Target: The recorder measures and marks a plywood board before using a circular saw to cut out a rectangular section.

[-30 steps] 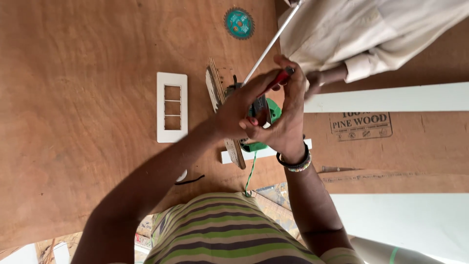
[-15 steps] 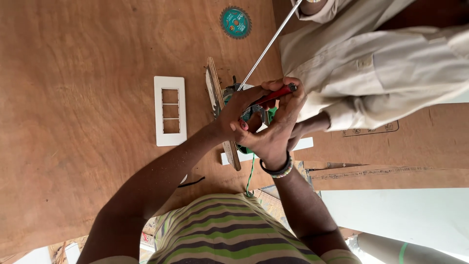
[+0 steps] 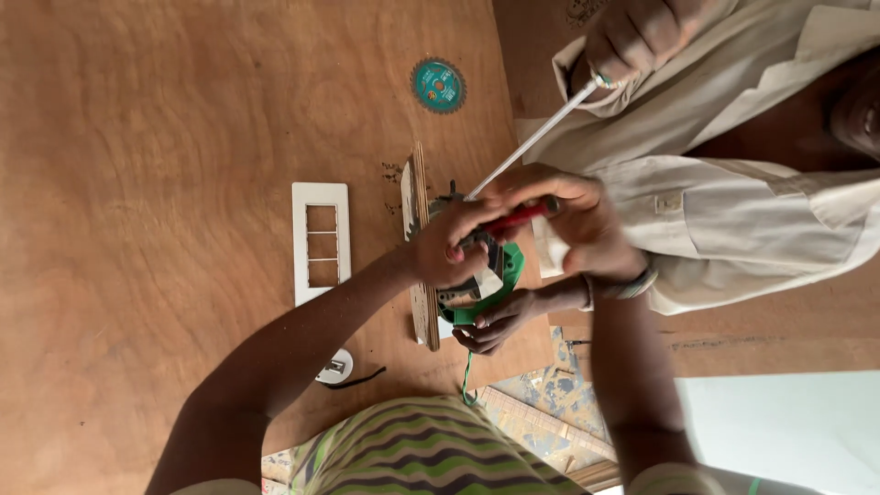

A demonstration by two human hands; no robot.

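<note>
While left hand pinched red tool with right hand, green saw sat just below grip. Co-worker's hand touched saw underneath. White frame lay left, apart; board edge close below.

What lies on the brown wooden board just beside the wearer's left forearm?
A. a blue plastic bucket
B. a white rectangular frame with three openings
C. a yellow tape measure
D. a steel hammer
B: the white rectangular frame with three openings lies flat on the brown wooden board, beside the left forearm.
</note>
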